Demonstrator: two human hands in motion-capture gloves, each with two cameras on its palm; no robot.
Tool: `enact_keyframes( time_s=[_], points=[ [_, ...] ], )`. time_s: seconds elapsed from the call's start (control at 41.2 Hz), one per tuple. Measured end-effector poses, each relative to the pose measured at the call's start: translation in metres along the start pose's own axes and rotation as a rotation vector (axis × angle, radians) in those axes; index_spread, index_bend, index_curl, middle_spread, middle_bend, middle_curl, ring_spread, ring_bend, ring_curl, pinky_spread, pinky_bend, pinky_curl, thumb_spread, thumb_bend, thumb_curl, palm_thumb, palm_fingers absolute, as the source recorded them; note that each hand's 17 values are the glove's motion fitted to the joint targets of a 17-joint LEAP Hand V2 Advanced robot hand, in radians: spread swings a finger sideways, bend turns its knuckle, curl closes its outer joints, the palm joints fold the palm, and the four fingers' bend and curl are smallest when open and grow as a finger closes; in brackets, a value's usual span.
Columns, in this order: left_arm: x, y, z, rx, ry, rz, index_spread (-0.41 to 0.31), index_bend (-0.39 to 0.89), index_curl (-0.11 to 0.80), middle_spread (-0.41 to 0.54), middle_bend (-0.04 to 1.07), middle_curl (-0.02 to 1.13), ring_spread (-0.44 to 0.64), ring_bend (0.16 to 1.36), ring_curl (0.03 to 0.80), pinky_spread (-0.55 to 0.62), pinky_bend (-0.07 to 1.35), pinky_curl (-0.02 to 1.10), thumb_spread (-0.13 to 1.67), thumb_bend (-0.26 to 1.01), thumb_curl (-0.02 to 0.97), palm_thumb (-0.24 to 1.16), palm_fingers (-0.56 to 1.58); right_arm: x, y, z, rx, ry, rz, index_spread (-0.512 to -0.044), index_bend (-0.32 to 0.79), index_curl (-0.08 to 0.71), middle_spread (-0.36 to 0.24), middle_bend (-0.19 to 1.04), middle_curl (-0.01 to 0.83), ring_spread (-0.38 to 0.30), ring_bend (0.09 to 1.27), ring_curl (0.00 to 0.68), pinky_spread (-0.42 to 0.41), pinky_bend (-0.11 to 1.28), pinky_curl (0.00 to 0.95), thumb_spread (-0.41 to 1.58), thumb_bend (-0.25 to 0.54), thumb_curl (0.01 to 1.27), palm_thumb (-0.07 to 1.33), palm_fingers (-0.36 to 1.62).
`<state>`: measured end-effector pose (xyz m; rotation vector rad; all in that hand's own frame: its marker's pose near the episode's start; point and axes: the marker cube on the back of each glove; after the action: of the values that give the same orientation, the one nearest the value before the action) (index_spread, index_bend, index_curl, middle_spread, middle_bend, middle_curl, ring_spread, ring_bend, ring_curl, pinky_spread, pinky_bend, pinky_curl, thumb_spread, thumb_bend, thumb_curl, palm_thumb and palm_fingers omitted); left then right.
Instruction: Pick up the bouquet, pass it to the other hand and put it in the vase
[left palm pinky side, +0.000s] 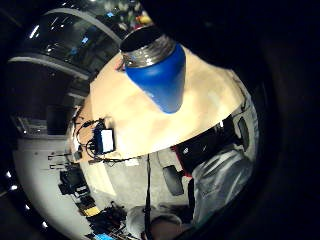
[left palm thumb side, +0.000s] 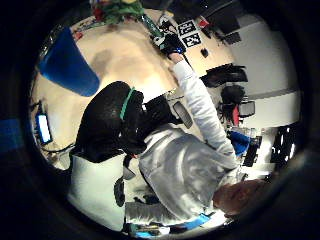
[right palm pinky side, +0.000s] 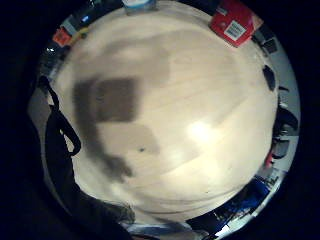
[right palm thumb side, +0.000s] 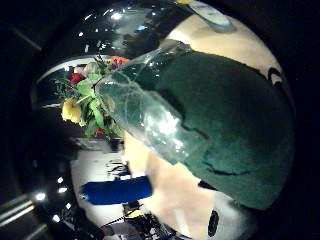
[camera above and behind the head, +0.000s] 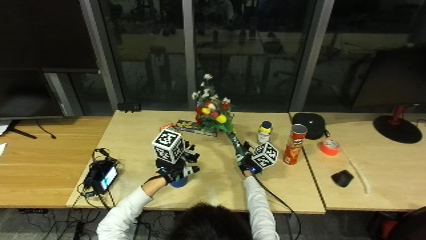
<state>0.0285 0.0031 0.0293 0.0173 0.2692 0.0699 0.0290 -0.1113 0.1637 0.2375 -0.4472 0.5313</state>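
In the outside view my right hand grips the wrapped stem of the bouquet and holds it upright above the table, with the red, yellow and white flowers on top. The right thumb side palm view shows the clear wrap running across the palm to the flowers. My left hand hovers with fingers spread and holds nothing. The blue vase stands on the table under it, mostly hidden. The vase's open metal mouth shows close to the left palm. The right hand and bouquet are apart from the vase.
A red crisps can and a small bottle stand just right of my right hand. Farther right lie an orange tape roll and a black mouse. A small screen device with cables sits at the table's left edge.
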Motion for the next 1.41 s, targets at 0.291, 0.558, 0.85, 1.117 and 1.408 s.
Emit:
enact_keyframes(
  time_s=[0.291, 0.558, 0.85, 1.117, 1.408],
  points=[
    [0.011, -0.05, -0.063, 0.177, 0.292, -0.001, 0.043, 0.15, 0.314, 0.254, 0.18, 0.31, 0.36, 0.57, 0.27, 0.3, 0.46, 0.34, 1.12, -0.02, 0.32, 0.42, 0.32, -0.086, -0.016, -0.087, 0.056, -0.777, -0.209, -0.232, 0.39, 0.514, -0.185, 0.75, 0.637, -0.203, 0.93, 0.556, -0.259, 0.72, 0.488, 0.85, -0.019, 0.52, 1.03, 1.42],
    [0.058, -0.14, -0.115, 0.305, 1.159, 0.003, 0.074, 0.16, 0.321, 0.252, 0.2, 0.33, 0.36, 0.57, 0.274, 0.36, 0.34, 0.32, 1.08, -0.02, 0.336, 0.46, 0.3, -0.152, 0.039, -0.133, 0.005, -1.088, -0.371, -0.224, 0.4, 0.557, -0.175, 0.78, 0.645, -0.198, 0.96, 0.56, -0.25, 0.75, 0.505, 0.69, -0.024, 0.6, 1.04, 1.39],
    [0.101, -0.187, -0.111, 0.383, 1.217, 0.124, 0.121, 0.09, 0.26, 0.302, 0.21, 0.35, 0.39, 0.63, 0.289, 0.43, 0.37, 0.33, 0.98, -0.02, 0.36, 0.52, 0.16, -0.182, 0.094, -0.112, -0.021, -1.102, -0.495, -0.222, 0.39, 0.589, -0.171, 0.8, 0.646, -0.195, 0.97, 0.557, -0.24, 0.76, 0.513, 0.59, -0.024, 0.66, 1.04, 1.38],
    [0.084, -0.189, -0.099, 0.63, 1.161, -0.064, -0.152, 0.26, 0.344, -0.146, 0.5, 0.44, -0.21, 0.7, 0.341, -0.21, 0.52, 0.38, 0.74, 0.02, 0.452, 0.72, 1.42, -0.191, 0.097, -0.082, 0.147, -1.048, -0.78, -0.226, 0.39, 0.613, -0.169, 0.8, 0.644, -0.193, 0.98, 0.552, -0.242, 0.76, 0.512, 0.56, -0.025, 0.7, 1.03, 1.38],
    [0.065, -0.175, -0.149, 0.818, 1.27, 0.133, -0.313, 0.48, 0.474, -0.287, 0.68, 0.54, -0.35, 0.78, 0.43, -0.35, 0.57, 0.44, 0.41, -0.01, 0.592, 0.85, 1.45, -0.199, 0.107, -0.066, -0.101, -0.923, -0.936, -0.249, 0.21, 0.579, -0.183, 0.67, 0.595, -0.204, 0.93, 0.524, -0.3, 0.76, 0.484, 0.55, -0.072, 0.69, 0.92, 1.18]
  ],
)
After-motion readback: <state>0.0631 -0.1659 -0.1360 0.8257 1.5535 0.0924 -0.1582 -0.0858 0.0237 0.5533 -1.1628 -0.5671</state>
